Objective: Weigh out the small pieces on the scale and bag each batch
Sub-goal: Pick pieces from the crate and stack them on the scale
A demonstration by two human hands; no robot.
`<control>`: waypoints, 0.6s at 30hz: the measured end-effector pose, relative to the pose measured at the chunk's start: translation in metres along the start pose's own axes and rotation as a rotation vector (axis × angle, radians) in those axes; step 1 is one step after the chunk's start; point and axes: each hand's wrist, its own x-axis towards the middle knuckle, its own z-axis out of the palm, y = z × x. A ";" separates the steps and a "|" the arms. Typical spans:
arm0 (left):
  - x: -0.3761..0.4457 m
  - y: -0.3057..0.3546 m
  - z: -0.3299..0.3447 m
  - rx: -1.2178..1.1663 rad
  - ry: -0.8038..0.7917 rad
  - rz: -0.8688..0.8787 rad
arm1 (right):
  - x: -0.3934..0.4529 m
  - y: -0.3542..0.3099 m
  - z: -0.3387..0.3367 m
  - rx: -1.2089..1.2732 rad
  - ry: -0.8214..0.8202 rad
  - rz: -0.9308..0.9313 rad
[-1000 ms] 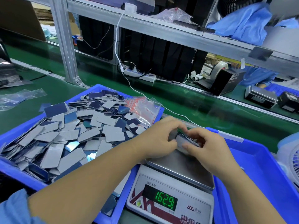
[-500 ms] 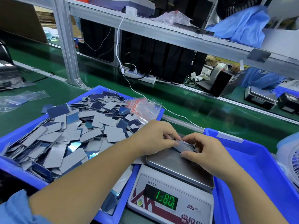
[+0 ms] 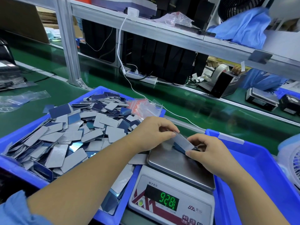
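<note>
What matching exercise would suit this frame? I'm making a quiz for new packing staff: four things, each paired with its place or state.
Things:
1. small stack of pieces
2. scale
3. pile of loose pieces
4. clear bags

Places or states:
A. heaped in the left blue bin
B. at that bin's far corner
C. pinched between the left hand and the right hand
D. between the two blue bins, display lit green

Pairs: 1-C, 2-D, 3-A, 4-B
</note>
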 end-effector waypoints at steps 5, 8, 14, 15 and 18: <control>-0.001 0.002 -0.004 -0.041 -0.044 -0.071 | -0.001 0.002 -0.001 0.099 0.001 0.089; -0.002 0.002 0.000 -0.072 -0.099 -0.060 | -0.002 0.000 -0.001 0.115 -0.004 0.098; -0.002 -0.002 0.002 -0.132 -0.093 -0.021 | -0.002 -0.001 -0.001 0.123 -0.020 0.090; -0.002 -0.002 0.003 -0.127 -0.087 -0.008 | -0.003 -0.001 -0.001 0.117 -0.021 0.083; -0.001 -0.003 0.006 -0.077 -0.036 0.051 | -0.003 0.000 0.000 0.093 -0.034 0.065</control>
